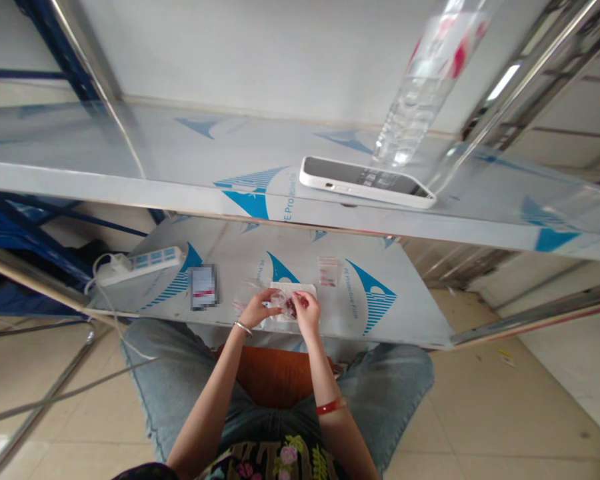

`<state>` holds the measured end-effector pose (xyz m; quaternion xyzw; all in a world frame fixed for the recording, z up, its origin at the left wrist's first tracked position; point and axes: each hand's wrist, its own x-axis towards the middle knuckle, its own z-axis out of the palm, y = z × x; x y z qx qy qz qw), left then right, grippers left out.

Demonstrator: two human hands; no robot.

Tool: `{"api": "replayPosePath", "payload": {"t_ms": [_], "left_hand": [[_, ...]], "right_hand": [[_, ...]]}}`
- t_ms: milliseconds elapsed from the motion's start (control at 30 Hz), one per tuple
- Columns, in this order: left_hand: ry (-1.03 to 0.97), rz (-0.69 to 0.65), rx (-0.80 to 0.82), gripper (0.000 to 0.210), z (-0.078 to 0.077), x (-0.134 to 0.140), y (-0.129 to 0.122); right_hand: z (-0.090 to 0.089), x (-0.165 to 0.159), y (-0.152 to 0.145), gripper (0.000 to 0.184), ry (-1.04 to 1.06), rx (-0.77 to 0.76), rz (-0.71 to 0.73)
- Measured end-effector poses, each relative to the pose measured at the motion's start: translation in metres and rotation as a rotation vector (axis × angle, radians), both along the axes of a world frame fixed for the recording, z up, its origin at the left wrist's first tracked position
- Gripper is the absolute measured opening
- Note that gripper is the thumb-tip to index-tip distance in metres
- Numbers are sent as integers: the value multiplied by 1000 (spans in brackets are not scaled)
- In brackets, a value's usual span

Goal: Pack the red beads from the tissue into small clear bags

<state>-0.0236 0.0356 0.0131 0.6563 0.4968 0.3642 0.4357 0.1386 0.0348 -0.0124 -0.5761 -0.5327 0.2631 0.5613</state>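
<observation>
Over the lower shelf, my left hand (263, 309) curls its thumb and fingers around a crumpled piece of clear plastic (279, 298), probably a small bag. My right hand (308, 309) is closed in a pinch just beside it, at a cluster of small dark red pieces (290, 307). The fingers partly hide these pieces, and their exact kind is too small to tell. Beneath both hands lies a white tray or pad (307, 288). To the right of it rests a small clear zip bag (329, 272) with red lines.
A blurred-out device or card (203, 287) and a white power strip (153, 261) with a cable are on the lower shelf (405, 307). Above, the upper shelf (180, 187) juts forward, bearing a white-cased phone (367, 183) and a clear water bottle (420, 93). Metal posts flank both sides.
</observation>
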Motion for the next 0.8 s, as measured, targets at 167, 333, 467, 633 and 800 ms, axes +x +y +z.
{"api": "replayPosePath", "payload": {"t_ms": [167,333,467,633,800], "left_hand": [[-20,-4,-21,56,-1,0,1],[-37,2,-16,54,4,1,0],[-40,1,-8,53,5,2,0],[-1,8,-2,52,8,3,-1],[-4,0,9,50,12,5,-3]], "right_hand": [[27,-7,-3,32,111,32,31],[33,-10,-6,31,110,-6,96],[35,-11,-6,30,100,-18,122],[38,-12,-8,29,19,-7,155],[33,-12,-7,28,-71,-23,204]]}}
